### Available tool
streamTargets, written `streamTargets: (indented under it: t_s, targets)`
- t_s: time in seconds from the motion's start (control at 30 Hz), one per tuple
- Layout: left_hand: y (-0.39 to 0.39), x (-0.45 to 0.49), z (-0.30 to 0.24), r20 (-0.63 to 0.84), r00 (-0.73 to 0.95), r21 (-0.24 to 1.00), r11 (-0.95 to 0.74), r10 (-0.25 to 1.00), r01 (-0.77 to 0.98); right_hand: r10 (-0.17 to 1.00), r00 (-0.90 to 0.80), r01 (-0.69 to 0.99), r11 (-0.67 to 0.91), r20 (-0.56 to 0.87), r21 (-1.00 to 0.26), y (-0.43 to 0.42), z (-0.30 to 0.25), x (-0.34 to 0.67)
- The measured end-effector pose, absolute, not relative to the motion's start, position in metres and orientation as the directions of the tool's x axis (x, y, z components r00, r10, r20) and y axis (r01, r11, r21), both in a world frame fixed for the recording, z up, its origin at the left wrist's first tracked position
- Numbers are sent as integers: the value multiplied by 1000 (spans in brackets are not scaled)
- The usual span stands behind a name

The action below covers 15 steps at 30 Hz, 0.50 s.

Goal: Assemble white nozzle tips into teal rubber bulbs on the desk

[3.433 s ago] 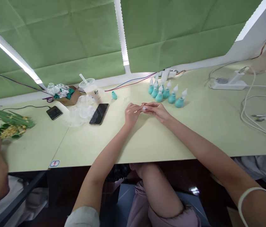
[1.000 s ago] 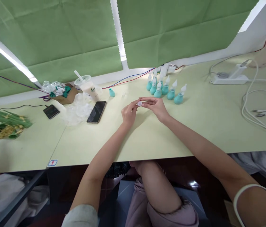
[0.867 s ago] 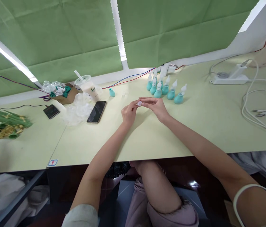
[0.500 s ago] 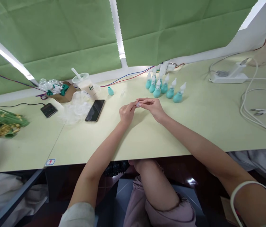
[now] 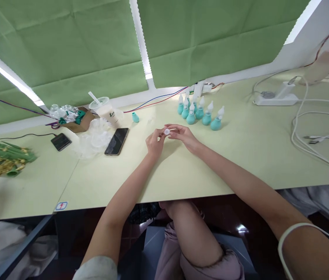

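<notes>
My left hand [image 5: 154, 142] and my right hand [image 5: 185, 137] meet above the middle of the table, fingertips pinched together. Between them is a small round clear plastic piece [image 5: 167, 132], its ring-shaped end facing me; fingers cover part of it. Behind and to the right stand several teal squeeze bulbs with clear pointed tips [image 5: 207, 116], grouped upright. A single teal bulb without a tip [image 5: 135, 117] stands farther back, left of my hands.
Left of my hands lie a phone [image 5: 116, 141], crumpled clear plastic bags [image 5: 94, 137], a drink cup with a straw [image 5: 106, 111] and a cardboard box of scraps [image 5: 80, 123]. Farther left are a black device [image 5: 61, 142] and green stems [image 5: 9, 157]. A power strip [image 5: 277, 98] with white cables stands right.
The clear piece has been turned between my fingers, so its round end now shows more. My left hand's fingers have shifted around it. At the left edge, another person's hand has moved nearer.
</notes>
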State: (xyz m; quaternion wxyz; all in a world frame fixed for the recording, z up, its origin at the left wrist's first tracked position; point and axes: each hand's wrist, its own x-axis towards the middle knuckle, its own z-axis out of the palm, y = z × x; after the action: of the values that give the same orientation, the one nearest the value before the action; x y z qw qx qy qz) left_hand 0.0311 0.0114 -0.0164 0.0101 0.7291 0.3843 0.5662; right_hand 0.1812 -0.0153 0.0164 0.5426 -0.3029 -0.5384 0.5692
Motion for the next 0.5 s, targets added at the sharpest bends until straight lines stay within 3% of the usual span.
streamTargets:
  t_s: [0.13, 0.27, 0.5]
  targets:
    - [7, 30, -5, 870, 131, 323, -751, 475, 576, 935, -305, -396, 45, 178, -917, -16, 15, 180]
    - [6, 29, 0, 869, 185, 267, -750, 459, 605, 913, -395, -396, -73, 98, -915, -11, 8, 182]
    - [16, 26, -3, 731, 267, 343, -676, 628, 652, 994, -106, -245, -4, 23, -969, 5, -3, 190]
